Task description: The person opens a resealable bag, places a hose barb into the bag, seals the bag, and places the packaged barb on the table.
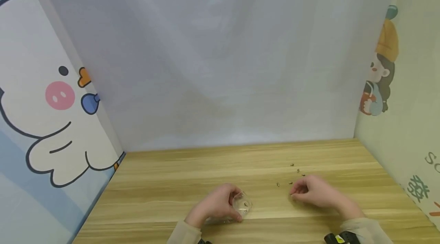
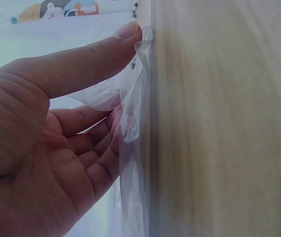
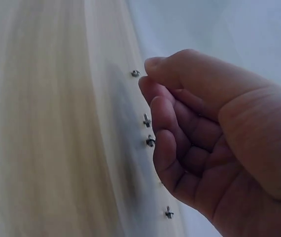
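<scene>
My left hand (image 1: 220, 202) grips a clear plastic bag (image 1: 248, 209) near the front middle of the table, with thumb and fingers spread around its mouth. A few small metal screws (image 1: 245, 204) show inside it. In the left wrist view the bag (image 2: 134, 123) hangs crumpled along the fingers. My right hand (image 1: 317, 192) hovers low over the wood to the right, fingers loosely curled, a small gap between thumb and index tip, and nothing visible in it. Several loose screws (image 1: 290, 183) lie just beyond its fingertips; in the right wrist view one screw (image 3: 135, 73) appears beside the thumb tip.
The wooden table (image 1: 165, 175) reaches back to a plain pale curtain (image 1: 220, 64). Side walls carry cartoon prints, a white figure (image 1: 31, 76) on the left and a child in a hat (image 1: 378, 79) on the right.
</scene>
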Available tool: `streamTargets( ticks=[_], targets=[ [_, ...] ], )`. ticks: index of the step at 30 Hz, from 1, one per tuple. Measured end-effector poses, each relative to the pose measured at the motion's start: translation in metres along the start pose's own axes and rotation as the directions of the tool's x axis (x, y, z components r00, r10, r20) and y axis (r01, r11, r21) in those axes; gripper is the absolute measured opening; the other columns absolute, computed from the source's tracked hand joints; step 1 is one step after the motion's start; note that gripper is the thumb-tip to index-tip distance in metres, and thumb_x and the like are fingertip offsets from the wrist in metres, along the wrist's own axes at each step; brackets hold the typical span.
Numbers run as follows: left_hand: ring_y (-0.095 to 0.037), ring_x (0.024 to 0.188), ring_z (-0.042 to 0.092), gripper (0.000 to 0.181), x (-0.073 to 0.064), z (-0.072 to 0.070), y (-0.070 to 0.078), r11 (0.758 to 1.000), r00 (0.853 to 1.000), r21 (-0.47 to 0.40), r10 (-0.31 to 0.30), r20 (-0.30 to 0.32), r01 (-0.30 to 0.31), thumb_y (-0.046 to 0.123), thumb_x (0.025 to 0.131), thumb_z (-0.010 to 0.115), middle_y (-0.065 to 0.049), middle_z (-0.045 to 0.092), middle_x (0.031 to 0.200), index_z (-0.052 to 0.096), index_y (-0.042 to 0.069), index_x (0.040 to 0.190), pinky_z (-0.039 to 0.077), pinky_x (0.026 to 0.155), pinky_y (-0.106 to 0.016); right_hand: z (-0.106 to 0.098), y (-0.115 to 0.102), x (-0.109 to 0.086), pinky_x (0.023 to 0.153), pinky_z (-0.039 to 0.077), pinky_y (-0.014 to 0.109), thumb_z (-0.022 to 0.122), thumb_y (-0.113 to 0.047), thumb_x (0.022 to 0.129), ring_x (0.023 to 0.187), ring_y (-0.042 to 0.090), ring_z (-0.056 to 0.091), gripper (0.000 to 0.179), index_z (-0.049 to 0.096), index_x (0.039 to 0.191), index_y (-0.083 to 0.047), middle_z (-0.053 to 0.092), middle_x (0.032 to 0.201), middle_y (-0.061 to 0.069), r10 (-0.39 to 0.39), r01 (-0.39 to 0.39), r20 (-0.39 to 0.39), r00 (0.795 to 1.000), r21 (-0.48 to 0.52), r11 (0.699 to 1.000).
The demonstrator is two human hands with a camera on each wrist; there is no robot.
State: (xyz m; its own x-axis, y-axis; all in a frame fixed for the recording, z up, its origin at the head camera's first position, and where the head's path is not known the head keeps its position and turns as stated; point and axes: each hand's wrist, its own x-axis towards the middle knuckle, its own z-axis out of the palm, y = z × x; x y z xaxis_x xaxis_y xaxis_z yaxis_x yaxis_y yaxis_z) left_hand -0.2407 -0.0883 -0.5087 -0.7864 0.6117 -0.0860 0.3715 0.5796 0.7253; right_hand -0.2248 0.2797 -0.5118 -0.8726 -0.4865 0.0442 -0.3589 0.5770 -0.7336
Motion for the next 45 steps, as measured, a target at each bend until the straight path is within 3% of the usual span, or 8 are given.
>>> streamTargets(
  ticks=[11, 23, 30, 45],
  targets=[
    [-0.006, 0.077, 0.053, 0.062, -0.002, 0.000, 0.003, 1.000, 1.000, -0.009, 0.001, -0.011, -0.001, 0.009, 0.069, 0.102, 0.004, 0.061, 0.090, 0.071, 0.004, 0.122, 0.050, 0.071, -0.025, 0.029, -0.024, 0.021, 0.073, 0.057, 0.027, 0.082, -0.018, 0.095, 0.080, 0.006, 0.067, 0.004, 0.078, 0.095, -0.020, 0.072, 0.086, -0.010, -0.057, 0.052, 0.062, 0.996, 0.083, 0.995],
    [-0.006, 0.078, 0.056, 0.062, -0.002, 0.000, 0.003, 1.000, 1.000, -0.024, -0.002, -0.009, 0.002, 0.009, 0.070, 0.102, 0.004, 0.063, 0.091, 0.071, 0.003, 0.123, 0.051, 0.072, -0.025, 0.064, -0.059, 0.051, 0.071, 0.055, 0.026, 0.080, -0.014, 0.095, 0.077, 0.005, 0.064, 0.006, 0.078, 0.095, -0.019, 0.071, 0.083, -0.012, -0.098, 0.089, 0.079, 0.992, 0.111, 0.990],
    [-0.007, 0.071, 0.053, 0.058, -0.001, -0.001, 0.005, 0.999, 1.000, -0.033, -0.011, 0.014, 0.011, 0.009, 0.072, 0.101, 0.002, 0.062, 0.085, 0.072, 0.004, 0.123, 0.047, 0.065, -0.025, 0.080, -0.078, 0.067, 0.071, 0.055, 0.025, 0.081, -0.009, 0.094, 0.075, 0.004, 0.064, 0.005, 0.079, 0.095, -0.014, 0.071, 0.083, -0.012, -0.129, 0.120, 0.064, 0.990, 0.127, 0.985],
    [-0.008, 0.070, 0.051, 0.051, 0.001, -0.002, 0.005, 0.999, 1.000, -0.040, -0.009, 0.028, 0.010, 0.010, 0.073, 0.101, 0.000, 0.063, 0.085, 0.074, 0.009, 0.117, 0.042, 0.063, -0.024, 0.088, -0.083, 0.075, 0.075, 0.056, 0.025, 0.078, -0.001, 0.093, 0.081, 0.005, 0.067, 0.010, 0.080, 0.099, -0.008, 0.078, 0.092, -0.005, -0.139, 0.131, 0.041, 0.990, 0.144, 0.981]
  ],
)
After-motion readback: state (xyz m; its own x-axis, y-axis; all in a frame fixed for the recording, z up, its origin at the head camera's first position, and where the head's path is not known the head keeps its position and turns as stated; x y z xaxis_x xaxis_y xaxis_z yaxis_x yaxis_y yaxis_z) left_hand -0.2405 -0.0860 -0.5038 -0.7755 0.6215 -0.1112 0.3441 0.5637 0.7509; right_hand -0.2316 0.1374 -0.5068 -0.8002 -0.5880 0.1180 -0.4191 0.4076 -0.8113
